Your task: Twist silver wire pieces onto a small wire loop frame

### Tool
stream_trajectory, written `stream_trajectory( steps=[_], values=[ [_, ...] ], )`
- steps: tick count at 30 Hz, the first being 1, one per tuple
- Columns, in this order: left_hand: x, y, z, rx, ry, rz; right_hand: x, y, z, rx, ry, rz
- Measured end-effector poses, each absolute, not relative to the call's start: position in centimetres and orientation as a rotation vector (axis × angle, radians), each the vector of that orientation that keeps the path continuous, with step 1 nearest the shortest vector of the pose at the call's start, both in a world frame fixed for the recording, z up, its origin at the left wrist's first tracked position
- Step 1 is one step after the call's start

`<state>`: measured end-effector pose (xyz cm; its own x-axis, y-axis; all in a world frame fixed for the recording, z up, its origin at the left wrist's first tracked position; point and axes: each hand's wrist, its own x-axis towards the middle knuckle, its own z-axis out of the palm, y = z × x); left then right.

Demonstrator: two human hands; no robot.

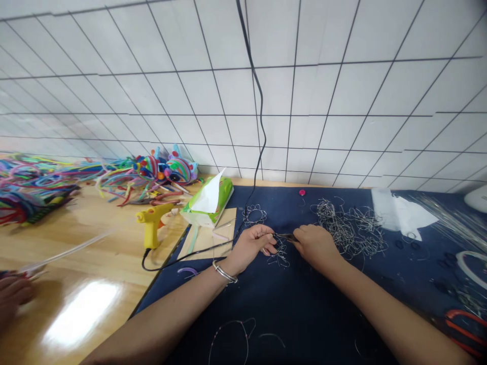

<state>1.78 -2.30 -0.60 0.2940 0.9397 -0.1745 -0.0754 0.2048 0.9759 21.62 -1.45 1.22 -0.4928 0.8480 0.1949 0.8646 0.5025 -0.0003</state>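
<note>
Between the fingers of my left hand [255, 247] is a bent wire piece [280, 255] with several thin loops hanging below. My right hand [315, 247] is closed around a pair of pliers [287, 236], whose jaws point left and meet the wire by my left fingertips. The exact contact between jaws and wire is too small to make out. A flower-shaped wire piece [254, 215] lies on the dark blue mat [300, 314] just beyond my left hand. A tangled heap of wire pieces [348, 228] rests beyond my right hand.
A yellow glue gun [152, 223], its black cord crossing the mat, stands beside a green tissue pack [211, 200]. Colourful pipe cleaners [114, 177] cover the far left. Red-handled scissors [466, 329] lie at right. Another person's hand [15, 294] shows at the left edge.
</note>
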Motion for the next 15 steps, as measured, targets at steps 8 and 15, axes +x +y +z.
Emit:
stream_trajectory(
  steps=[8,15],
  values=[
    [1.77,-2.25,-0.78,1.109,1.005,0.906,21.69,-1.57,1.04,-1.461,-2.561,-0.158],
    [1.63,-2.24,-1.01,1.132,0.997,0.902,21.87,-1.54,0.97,-1.452,-2.57,-0.154]
  ],
)
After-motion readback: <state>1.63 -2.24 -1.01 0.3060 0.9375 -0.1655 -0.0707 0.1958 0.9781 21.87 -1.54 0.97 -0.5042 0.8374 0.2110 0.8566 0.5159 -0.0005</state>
